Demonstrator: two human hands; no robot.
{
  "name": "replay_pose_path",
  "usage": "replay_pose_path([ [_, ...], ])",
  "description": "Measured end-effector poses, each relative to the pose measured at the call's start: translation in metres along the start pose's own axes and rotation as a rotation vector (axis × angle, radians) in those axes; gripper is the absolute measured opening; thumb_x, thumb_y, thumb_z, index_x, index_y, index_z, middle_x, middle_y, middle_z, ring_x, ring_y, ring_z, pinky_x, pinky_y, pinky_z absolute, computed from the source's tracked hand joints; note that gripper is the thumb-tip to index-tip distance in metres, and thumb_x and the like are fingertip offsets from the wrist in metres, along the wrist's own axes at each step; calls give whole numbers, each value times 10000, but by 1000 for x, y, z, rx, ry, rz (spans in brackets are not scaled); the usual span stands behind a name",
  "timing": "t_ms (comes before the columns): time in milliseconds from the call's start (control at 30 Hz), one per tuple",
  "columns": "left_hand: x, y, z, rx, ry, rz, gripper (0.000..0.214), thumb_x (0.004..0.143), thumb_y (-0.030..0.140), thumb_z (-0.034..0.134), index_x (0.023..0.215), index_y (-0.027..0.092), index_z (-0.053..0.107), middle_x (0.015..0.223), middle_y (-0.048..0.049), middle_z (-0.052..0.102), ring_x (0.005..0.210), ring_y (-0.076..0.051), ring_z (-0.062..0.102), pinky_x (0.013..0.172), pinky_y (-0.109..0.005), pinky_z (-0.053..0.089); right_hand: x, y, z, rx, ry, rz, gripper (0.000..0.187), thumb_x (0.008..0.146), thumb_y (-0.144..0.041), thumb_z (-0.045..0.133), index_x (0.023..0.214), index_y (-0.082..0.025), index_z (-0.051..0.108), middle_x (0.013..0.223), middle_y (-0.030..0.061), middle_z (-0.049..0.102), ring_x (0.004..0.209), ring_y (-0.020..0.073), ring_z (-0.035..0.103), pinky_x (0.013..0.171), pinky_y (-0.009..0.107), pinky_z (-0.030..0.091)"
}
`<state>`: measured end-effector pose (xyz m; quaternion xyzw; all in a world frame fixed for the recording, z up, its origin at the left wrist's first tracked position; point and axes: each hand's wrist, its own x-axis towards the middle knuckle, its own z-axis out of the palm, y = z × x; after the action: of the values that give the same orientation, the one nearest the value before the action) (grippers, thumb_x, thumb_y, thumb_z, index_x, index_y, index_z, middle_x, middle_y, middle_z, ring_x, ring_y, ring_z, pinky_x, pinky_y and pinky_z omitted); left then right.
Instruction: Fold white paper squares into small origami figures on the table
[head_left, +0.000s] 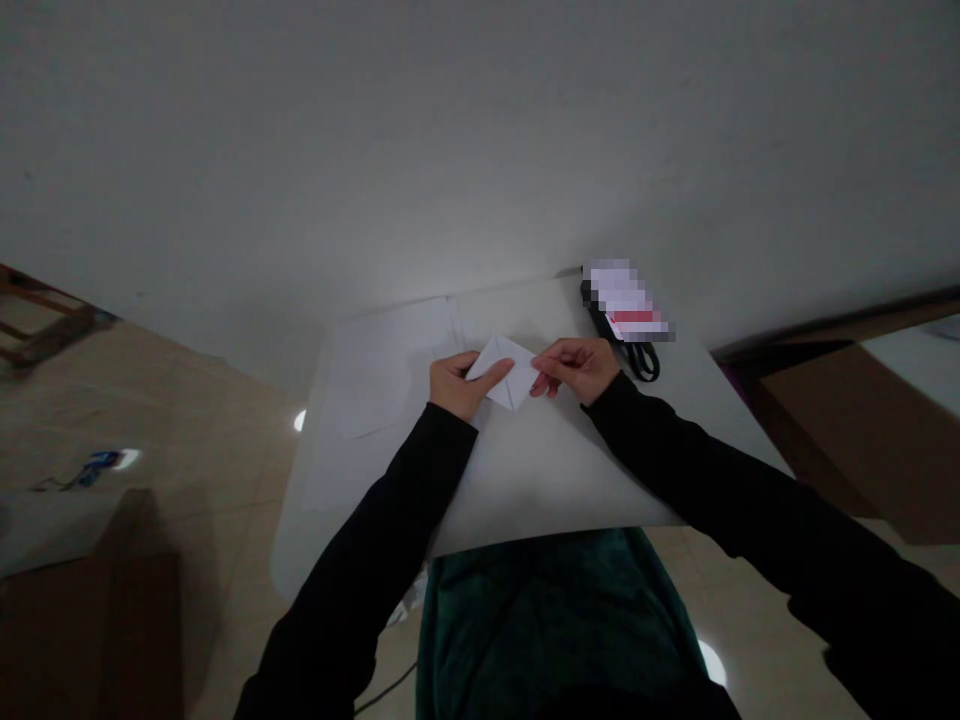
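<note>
A small piece of folded white paper (517, 382) with crease lines across it is held up between my two hands, over the white table. My left hand (461, 385) grips its left side, the thumb lying flat across the front and the fingers behind. At its right corner, the thumb and forefinger of my right hand (576, 368) pinch the edge. The other right fingers are curled below. Larger white sheets of paper (367, 375) lie flat on the table, left of my left hand.
The white table (555, 480) stands against a pale wall (465, 150). At its back right lies a black item with a strap (643, 362), beneath a blurred white-and-red thing (626, 300). Brown cardboard (862, 420) is at the right. Dark green cloth (547, 610) covers my lap.
</note>
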<state>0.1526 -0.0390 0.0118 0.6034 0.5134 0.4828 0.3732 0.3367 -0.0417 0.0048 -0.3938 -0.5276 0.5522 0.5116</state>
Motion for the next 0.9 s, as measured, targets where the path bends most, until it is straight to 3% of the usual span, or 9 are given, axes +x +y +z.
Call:
replay_pose_path([
  [167, -1, 1, 0, 22, -4, 17, 367, 639, 441, 755, 519, 129, 604, 489, 26, 468, 462, -70, 392, 431, -219, 275, 3, 2, -1, -38, -4, 5, 292, 666, -421, 758, 679, -145, 663, 561, 28, 675, 473, 121, 619, 407, 213, 477],
  [400, -5, 0, 4, 75, -112, 35, 373, 643, 464, 746, 541, 129, 617, 486, 30, 466, 459, -63, 368, 424, -214, 245, 5, 6, 1, -46, -59, 89, 306, 634, -467, 756, 669, -167, 713, 551, 2, 670, 472, 125, 599, 474, 261, 530],
  [667, -1, -3, 0, 68, -99, 11, 374, 628, 468, 756, 545, 129, 623, 490, 24, 493, 458, -69, 388, 430, -218, 261, 7, 12, -3, 53, -101, 113, 308, 582, -424, 799, 763, -182, 741, 664, 10, 717, 596, 140, 657, 599, 269, 553],
  [900, 1, -6, -2, 61, -98, -16, 364, 628, 462, 757, 560, 127, 631, 502, 18, 524, 465, -76, 426, 435, -217, 287, 4, 8, 0, 133, -118, 202, 390, 538, -397, 829, 837, -171, 722, 707, 20, 729, 632, 139, 679, 577, 250, 573],
])
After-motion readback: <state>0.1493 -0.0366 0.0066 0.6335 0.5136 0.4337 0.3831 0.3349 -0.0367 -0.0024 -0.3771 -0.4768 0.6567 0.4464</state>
